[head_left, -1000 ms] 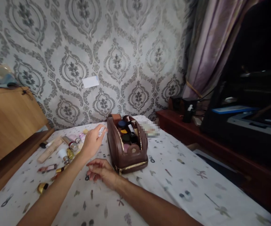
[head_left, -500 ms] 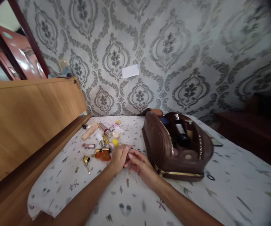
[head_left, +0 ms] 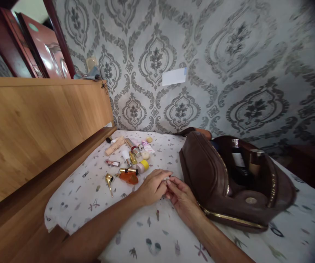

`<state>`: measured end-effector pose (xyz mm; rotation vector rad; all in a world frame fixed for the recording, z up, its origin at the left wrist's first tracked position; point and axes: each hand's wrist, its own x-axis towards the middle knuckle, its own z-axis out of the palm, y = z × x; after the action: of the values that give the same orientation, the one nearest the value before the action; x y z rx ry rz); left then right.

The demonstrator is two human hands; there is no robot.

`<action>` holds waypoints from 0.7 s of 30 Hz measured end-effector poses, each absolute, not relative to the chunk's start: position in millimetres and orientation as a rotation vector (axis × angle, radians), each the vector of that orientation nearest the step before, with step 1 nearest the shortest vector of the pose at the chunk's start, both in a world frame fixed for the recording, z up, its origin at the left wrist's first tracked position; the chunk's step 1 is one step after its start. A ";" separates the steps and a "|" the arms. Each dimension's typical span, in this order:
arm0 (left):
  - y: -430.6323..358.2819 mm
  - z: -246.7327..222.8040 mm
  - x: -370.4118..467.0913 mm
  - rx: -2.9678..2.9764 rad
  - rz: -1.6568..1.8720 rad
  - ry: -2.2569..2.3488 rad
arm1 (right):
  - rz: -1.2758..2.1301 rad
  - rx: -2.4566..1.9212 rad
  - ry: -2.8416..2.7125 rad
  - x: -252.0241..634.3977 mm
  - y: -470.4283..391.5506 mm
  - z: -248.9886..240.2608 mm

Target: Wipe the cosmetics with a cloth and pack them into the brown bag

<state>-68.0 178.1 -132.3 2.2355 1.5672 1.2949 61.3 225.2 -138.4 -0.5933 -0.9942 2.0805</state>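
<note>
My left hand [head_left: 154, 187] and my right hand [head_left: 181, 193] meet above the printed sheet, fingers curled and touching at the tips. Whatever lies between them, if anything, is hidden. Left of my hands is a cluster of cosmetics: an orange bottle [head_left: 129, 178], a gold pump top [head_left: 109, 180], a black-and-gold tube [head_left: 129, 171], a jar with a yellow lid [head_left: 143, 166] and a pinkish-beige tube [head_left: 115, 146]. Close on the right of my right hand stands a brown toiletry bag [head_left: 201, 164], unzipped, with a dark bottle [head_left: 238, 160] and a beige bottle [head_left: 254, 163] inside.
A wooden bed board [head_left: 45, 124] runs along the left edge of the white patterned sheet [head_left: 88, 204]. Behind rises a grey patterned wall with a white paper [head_left: 173, 76] on it. A brown strap [head_left: 186, 131] lies behind the bag.
The view has turned to the left and closer, so the things appear shifted right and the bag larger. My hands stay together, fingertips touching. The cosmetics keep their arrangement.
</note>
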 end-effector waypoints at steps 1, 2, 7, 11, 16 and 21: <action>176.8 -131.4 -66.5 2.241 1.288 1.603 | 2.076 -0.592 -0.995 61.5 225.5 -138.1; 175.4 -130.3 -65.1 2.250 1.284 1.637 | 2.074 -0.587 -0.998 61.9 225.7 -137.6; 171.9 -122.3 -65.2 2.243 1.269 1.830 | 2.123 -0.570 -1.090 65.1 225.0 -135.7; 170.5 -109.4 -82.1 2.027 1.213 2.176 | 2.115 -0.601 -1.152 66.6 221.0 -135.3; 170.7 -81.9 -129.9 1.755 1.184 2.499 | 2.058 -0.577 -1.291 65.7 216.3 -135.9; 176.7 -69.9 -188.7 1.919 0.735 2.635 | 1.993 -0.557 -1.436 61.8 207.5 -142.5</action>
<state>-188.7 176.7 -69.9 1.9188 2.6349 0.7354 61.8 207.5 -142.5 -0.5569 -1.4358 1.9933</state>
